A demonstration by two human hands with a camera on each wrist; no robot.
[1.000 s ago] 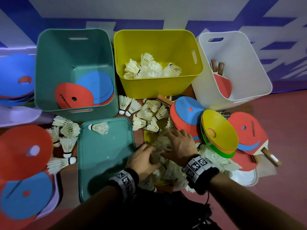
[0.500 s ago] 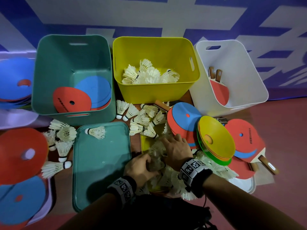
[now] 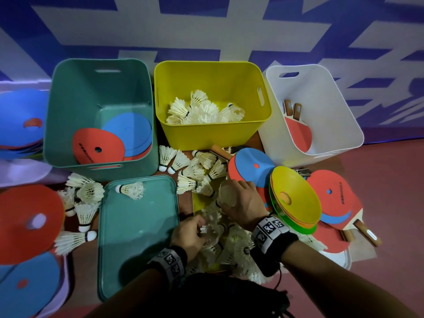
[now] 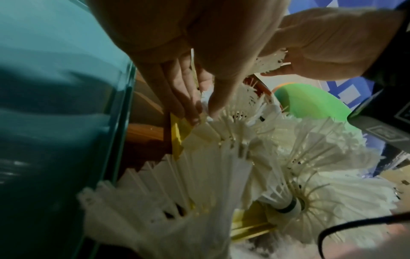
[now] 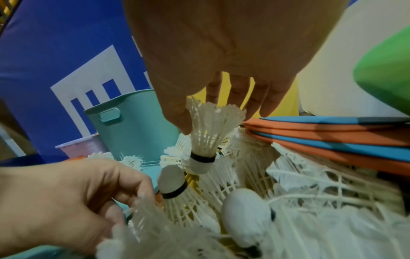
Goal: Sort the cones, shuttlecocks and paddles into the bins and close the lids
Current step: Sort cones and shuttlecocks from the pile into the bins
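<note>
Now the right hand has risen out of the shuttlecock pile with a catch — a second ago it lay flat on the heap, and in the right wrist view its grip is pinched on the feather skirt of one shuttlecock, cork end hanging down. The left hand has stayed low at the pile's near-left edge, beside the teal lid; its grip is curled around feathers, at least one shuttlecock, count unclear.

Meaning: gathering has turned into lifting. Likely next — carry to the yellow bin, which already holds a cluster of shuttlecocks.

Far from done:
- most shuttlecocks sit loose on the table, some left of the teal lid, one on top of it
- cones stacked at right, only a few in the teal bin
- paddles outside at right, some already in the white bin
- no lid is on any bin
</note>
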